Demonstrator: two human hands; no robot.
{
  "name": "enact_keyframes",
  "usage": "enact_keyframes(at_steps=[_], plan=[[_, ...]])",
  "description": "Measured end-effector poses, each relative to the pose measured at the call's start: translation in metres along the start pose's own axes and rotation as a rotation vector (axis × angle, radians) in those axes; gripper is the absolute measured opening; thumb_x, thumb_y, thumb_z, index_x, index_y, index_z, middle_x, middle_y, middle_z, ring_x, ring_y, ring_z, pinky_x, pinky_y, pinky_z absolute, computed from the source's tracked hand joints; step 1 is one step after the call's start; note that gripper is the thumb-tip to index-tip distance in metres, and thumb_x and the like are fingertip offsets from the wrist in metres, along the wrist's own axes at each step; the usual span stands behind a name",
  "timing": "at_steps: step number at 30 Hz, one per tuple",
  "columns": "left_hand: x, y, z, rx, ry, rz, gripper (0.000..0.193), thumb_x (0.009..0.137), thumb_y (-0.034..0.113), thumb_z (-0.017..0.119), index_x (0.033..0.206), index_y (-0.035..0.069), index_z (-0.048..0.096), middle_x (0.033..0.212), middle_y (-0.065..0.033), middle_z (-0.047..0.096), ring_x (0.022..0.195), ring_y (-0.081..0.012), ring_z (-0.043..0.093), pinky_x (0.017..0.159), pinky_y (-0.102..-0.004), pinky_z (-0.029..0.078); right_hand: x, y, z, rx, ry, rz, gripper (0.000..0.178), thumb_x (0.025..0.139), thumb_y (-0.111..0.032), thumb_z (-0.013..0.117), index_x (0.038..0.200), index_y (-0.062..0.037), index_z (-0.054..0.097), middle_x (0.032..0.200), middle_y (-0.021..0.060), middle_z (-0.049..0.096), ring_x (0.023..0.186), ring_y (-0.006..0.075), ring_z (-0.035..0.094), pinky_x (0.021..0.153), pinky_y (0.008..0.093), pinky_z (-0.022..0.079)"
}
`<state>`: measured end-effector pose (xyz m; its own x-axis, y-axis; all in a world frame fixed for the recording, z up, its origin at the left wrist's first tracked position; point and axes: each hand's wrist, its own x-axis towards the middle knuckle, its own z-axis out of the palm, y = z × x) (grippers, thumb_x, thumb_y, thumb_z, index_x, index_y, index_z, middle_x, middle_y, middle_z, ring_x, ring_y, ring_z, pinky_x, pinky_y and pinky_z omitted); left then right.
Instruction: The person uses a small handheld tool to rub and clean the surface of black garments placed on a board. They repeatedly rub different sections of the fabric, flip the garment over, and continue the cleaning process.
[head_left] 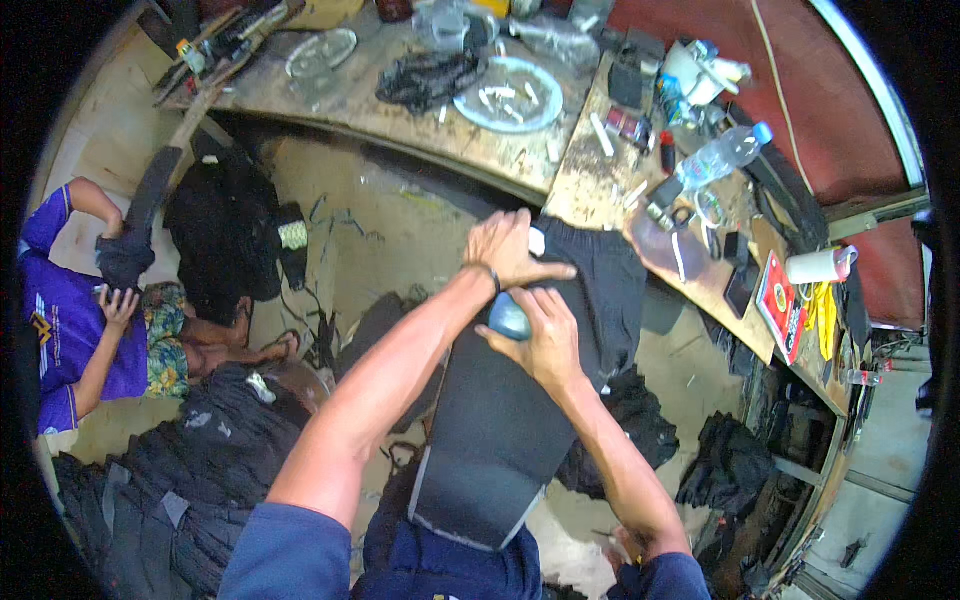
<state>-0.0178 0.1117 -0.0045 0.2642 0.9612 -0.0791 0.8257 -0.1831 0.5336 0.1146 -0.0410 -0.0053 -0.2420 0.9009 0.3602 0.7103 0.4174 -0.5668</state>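
Observation:
Across my lap lies a long black board (500,410) with a pale edge, sloping away toward the table. A black garment (608,290) with a gathered waistband is draped over its far end. My left hand (505,252) lies with fingers and thumb spread on the black cloth, a dark band round its wrist. Beside its fingertips shows a small white patch (537,242). Closer to me, my right hand (550,338) grips a smooth, rounded blue-grey object (510,317), whose exact kind I cannot tell. That object rests against the board or cloth, near my left wrist.
A worktable (400,120) curves along the far side and right, bearing a round dish (510,95), a water bottle (725,155) and a white mug (820,265). At left another person in a purple shirt (95,330) handles dark cloth. Black garments (200,480) pile at lower left.

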Motion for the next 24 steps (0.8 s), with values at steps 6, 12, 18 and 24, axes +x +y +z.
enact_keyframes(at_steps=[6,12,18,24], plan=[[0.006,0.008,-0.013,0.031,-0.081,-0.047,0.115,0.059,0.098,0.076,0.114,-0.003,0.072,0.108,-0.0264,0.078,0.105,-0.0397,0.076,0.089,-0.0528,0.061,-0.07,-0.074,-0.025,0.069,-0.311,0.017,0.054,0.072,-0.035,0.099,0.111,-0.0062,0.075,0.1,0.0118,0.071,0.093,0.0322,0.067,0.09,0.0461,0.057],[0.008,0.01,-0.013,0.043,-0.078,-0.094,0.112,0.059,0.098,0.076,0.112,-0.001,0.073,0.104,-0.0261,0.079,0.098,-0.0424,0.078,0.086,-0.0516,0.061,-0.007,-0.02,-0.049,-0.037,-0.332,0.115,0.064,0.072,-0.035,0.097,0.122,-0.0041,0.072,0.11,0.0164,0.07,0.103,0.0358,0.066,0.092,0.0497,0.056],[0.01,0.012,-0.014,0.056,-0.07,-0.076,0.112,0.061,0.099,0.073,0.114,0.0,0.075,0.104,-0.0261,0.079,0.099,-0.0425,0.078,0.084,-0.055,0.061,-0.069,-0.073,-0.057,0.136,-0.35,0.069,0.054,0.067,-0.036,0.101,0.107,-0.0076,0.078,0.097,0.0137,0.072,0.092,0.0331,0.07,0.088,0.0488,0.06],[0.008,0.018,-0.017,0.091,-0.116,-0.113,0.126,0.062,0.099,0.073,0.135,-0.003,0.072,0.109,-0.0272,0.079,0.104,-0.0412,0.078,0.09,-0.0535,0.061,0.005,-0.005,-0.059,-0.092,0.047,0.114,0.053,0.065,-0.028,0.1,0.103,-0.0036,0.073,0.092,0.0141,0.07,0.085,0.0335,0.067,0.077,0.0463,0.056]])
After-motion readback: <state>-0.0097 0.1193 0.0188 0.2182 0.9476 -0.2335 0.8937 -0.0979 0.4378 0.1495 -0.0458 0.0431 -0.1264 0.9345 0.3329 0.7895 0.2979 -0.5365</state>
